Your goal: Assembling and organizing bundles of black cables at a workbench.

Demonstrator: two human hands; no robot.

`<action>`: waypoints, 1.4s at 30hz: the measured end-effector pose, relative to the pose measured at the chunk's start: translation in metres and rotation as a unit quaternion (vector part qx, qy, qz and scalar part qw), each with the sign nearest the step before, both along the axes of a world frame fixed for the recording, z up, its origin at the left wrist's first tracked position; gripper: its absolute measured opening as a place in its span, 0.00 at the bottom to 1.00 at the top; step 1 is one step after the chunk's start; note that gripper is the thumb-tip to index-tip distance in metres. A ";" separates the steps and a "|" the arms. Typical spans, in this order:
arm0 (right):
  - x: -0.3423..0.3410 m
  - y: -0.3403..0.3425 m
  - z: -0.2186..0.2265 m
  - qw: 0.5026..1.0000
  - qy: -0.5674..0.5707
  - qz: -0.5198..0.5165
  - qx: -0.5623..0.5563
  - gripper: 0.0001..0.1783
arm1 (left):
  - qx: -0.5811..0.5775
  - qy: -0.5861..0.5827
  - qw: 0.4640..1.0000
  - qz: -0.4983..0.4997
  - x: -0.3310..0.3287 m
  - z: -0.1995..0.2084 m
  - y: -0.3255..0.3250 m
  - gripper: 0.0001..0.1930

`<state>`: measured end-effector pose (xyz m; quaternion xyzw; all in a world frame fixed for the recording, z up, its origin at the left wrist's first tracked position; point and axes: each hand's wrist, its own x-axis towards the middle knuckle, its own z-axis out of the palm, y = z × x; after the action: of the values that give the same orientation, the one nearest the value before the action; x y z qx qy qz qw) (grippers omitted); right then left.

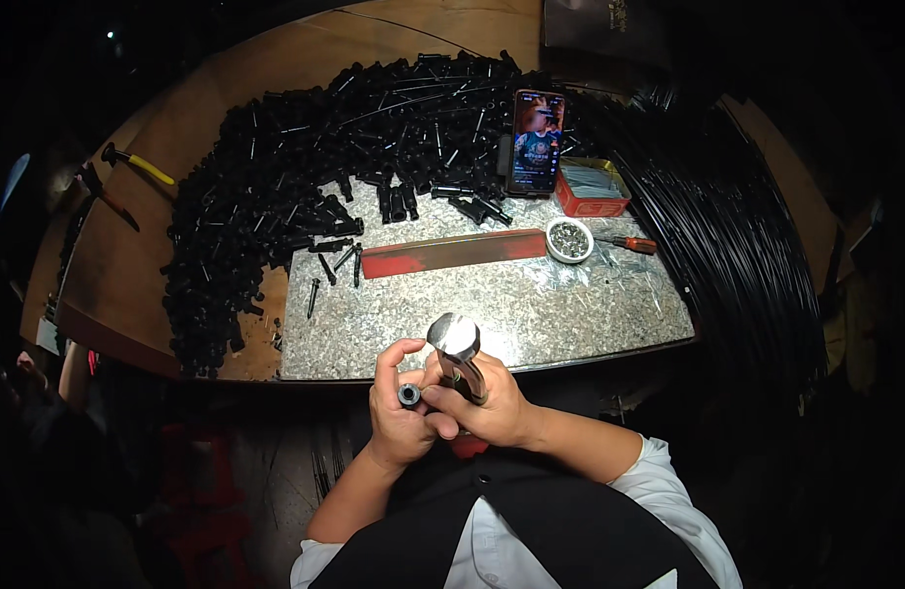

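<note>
In front of the table's near edge, my left hand (397, 432) is closed around a short black tubular part (409, 396), its round hollow end facing up. My right hand (496, 410) meets it from the right, closed on a hammer (455, 336) whose shiny round metal face points upward. The right thumb and fingertips reach to the black part, so the two hands touch or nearly touch. Most of the hammer's handle is hidden by the right hand. A red thing (469, 447) shows just below the hands, too covered to name.
A speckled stone slab (452, 309) carries a red bar (454, 254), a white bowl of small metal pieces (570, 240), a screwdriver (634, 244), a red tin (595, 201) and a propped phone (537, 142). Black parts (275, 147) are heaped behind; long black rods (717, 216) lie right.
</note>
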<state>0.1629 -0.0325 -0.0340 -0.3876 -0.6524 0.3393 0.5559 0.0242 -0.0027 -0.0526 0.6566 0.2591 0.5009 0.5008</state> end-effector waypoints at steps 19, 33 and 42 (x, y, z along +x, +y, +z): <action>-0.007 -0.004 -0.003 0.989 0.091 0.024 -0.114 0.07 | -0.021 0.039 0.999 0.020 -0.008 0.003 -0.001 0.55; -0.008 0.033 0.013 0.992 -0.081 0.083 -0.041 0.11 | -0.060 -0.092 0.994 0.013 -0.016 -0.009 0.003 0.49; 0.011 0.019 0.028 0.946 -0.149 0.111 -0.265 0.20 | -0.132 -0.097 0.986 0.021 -0.044 -0.014 0.015 0.53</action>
<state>0.1736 -0.0140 -0.0064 -0.4922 -0.6532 0.4982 0.2878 -0.0201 0.0122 -0.0666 0.5275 0.2865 0.5343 0.5951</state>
